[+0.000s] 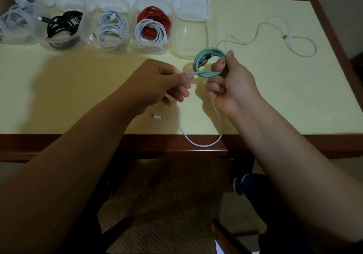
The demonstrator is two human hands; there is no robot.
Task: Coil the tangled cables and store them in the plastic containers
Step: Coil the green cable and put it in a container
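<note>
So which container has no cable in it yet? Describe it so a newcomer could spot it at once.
Start at the row of clear plastic containers along the far edge of the yellow tabletop. Go to its right end: the empty container sits just beyond the teal coil held in the right hand. Its neighbours all hold coiled cables; the next one has red and white coils.

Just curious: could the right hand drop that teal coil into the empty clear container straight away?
Probably yes: the right hand grips the teal coiled cable just in front of the empty clear plastic container, which looks open.
</note>
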